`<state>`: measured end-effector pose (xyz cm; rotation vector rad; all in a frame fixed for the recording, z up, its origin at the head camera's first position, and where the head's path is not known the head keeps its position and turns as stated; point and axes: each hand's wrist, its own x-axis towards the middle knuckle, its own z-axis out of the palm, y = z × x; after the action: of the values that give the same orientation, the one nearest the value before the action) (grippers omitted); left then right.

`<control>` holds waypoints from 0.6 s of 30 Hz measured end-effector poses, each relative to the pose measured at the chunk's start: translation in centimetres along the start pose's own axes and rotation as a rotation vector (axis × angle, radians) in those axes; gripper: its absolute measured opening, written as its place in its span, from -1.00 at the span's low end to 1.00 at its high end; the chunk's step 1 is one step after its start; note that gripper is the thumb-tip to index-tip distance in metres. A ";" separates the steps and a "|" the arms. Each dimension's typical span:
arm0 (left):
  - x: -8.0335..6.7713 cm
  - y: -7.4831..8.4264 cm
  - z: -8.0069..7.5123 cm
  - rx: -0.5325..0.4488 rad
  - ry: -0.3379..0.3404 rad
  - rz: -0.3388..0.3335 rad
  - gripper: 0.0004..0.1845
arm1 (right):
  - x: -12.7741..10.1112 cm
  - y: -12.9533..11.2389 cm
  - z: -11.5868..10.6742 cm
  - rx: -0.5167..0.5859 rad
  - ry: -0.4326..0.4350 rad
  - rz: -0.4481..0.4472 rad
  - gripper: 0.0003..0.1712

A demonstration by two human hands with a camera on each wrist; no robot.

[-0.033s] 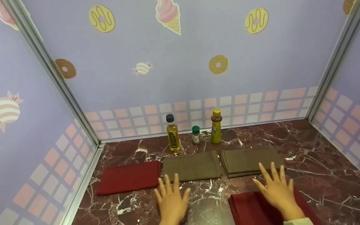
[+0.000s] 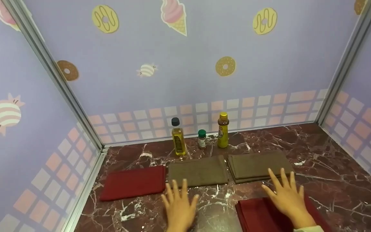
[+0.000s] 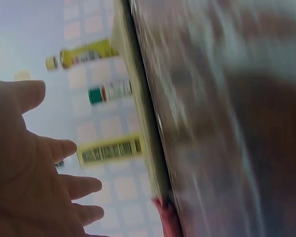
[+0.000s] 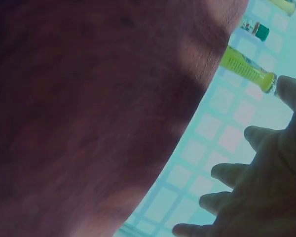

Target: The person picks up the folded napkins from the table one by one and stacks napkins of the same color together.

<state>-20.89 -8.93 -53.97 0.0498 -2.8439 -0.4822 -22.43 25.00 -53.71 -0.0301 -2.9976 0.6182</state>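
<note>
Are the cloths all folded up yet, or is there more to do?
Three look done: a red cloth and two brown cloths lie folded flat in a row. The right hand rests open on another red cloth, also folded; the left hand is flat on the marble counter. Little seems left.

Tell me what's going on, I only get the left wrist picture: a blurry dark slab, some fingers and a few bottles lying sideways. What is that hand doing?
Observer: The left hand lies flat with straight fingers on a dark red marble counter, holding nothing.
Visitor: Is there another hand?
Observer: Yes, the right hand rests flat on a folded dark red cloth at the near edge.
Visitor: And the bottles?
Observer: They stand upright by the back wall: a yellow oil bottle with a black cap, a small green-capped jar and a yellow-capped bottle.
</note>
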 end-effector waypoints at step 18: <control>-1.4 12.2 4.0 0.048 -0.250 0.395 -0.23 | -5.6 8.9 -3.1 0.002 -0.326 0.316 0.14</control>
<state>-20.40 3.94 -53.94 -0.5907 -2.9927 -0.3527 -16.54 34.23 -54.85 -0.4536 -3.3376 0.7165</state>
